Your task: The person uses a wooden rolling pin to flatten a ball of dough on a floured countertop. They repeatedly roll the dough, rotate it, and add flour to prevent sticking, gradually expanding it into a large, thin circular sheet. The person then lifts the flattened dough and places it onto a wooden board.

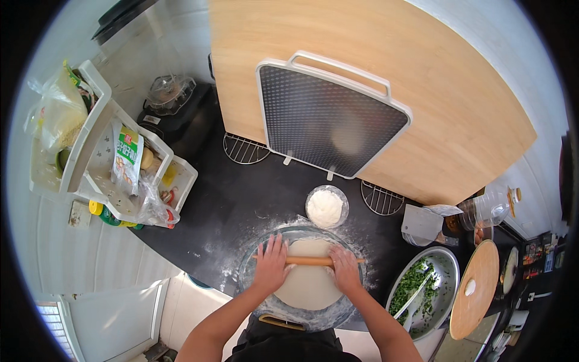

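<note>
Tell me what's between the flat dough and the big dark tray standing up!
In the head view, a small bowl of white powder sits on the black counter between the dough and the upright tray.

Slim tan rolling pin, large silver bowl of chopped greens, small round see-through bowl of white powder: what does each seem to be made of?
The rolling pin looks like smooth wood, going by its warm tan tone. The large silver bowl seems to be metal, perhaps stainless steel, given its grey shine. The small see-through bowl has a clear rim: glass or plastic, I can't tell which.
</note>
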A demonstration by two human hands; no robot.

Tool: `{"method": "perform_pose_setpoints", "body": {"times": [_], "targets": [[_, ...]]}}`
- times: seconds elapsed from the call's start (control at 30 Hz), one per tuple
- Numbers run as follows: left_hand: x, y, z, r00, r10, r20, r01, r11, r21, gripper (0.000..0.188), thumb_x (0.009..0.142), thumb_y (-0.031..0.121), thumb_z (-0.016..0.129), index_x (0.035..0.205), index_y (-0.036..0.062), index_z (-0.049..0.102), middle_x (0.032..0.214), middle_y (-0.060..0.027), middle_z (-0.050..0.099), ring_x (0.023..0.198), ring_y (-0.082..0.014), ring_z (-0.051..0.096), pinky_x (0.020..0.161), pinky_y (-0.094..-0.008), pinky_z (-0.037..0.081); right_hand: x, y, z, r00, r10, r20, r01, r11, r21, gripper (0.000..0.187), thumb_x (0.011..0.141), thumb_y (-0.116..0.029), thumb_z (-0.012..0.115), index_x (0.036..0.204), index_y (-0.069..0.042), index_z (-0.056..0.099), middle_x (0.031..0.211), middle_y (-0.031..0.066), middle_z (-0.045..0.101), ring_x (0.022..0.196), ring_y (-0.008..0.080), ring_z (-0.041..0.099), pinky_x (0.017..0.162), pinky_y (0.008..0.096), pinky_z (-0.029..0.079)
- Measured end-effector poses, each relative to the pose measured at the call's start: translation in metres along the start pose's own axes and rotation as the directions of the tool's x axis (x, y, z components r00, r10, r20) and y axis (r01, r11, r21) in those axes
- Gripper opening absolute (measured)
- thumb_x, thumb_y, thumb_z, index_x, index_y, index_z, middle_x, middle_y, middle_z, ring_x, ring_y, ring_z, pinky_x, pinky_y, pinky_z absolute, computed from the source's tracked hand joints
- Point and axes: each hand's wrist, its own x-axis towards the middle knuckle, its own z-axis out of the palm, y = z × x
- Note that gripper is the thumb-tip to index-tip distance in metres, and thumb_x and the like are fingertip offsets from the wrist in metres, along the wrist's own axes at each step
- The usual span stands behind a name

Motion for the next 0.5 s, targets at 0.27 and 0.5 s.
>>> {"method": "perform_pose_setpoints", "body": {"times": [0.27,0.5], "targets": [[0.083,-0.009,-0.010,0.975,-0.118,-0.187,0.113,0.993,-0.036,0.077,0.090,0.039,0.058,0.144,-0.0075,0.028,0.155,-0.0246,0.019,0.145,-0.0369,0.017,0.116,-0.0527,0.013,0.044,0.019,0.012,0.971,0.172,-0.164,-0.187,0.979,-0.082,0.055,0.081,-0.025,0.068,0.127,-0.001,0.051,0.134,0.0154,0.051,0.129,0.0328,0.042,0.108,0.0475,0.031],[0.016,0.006,0.006,1.000,0.015,-0.022,-0.018,0.993,-0.118,0.083,0.089,0.041,0.059,0.145,-0.0095,0.024,0.154,-0.0282,0.017,0.145,-0.0416,0.014,0.115,-0.0549,0.015,-0.030,0.001,-0.001,0.974,0.226,0.015,-0.225,0.974,-0.013,0.061,0.084,-0.025,0.065,0.136,-0.003,0.044,0.145,0.0150,0.042,0.135,0.0330,0.038,0.110,0.0478,0.028]]}}
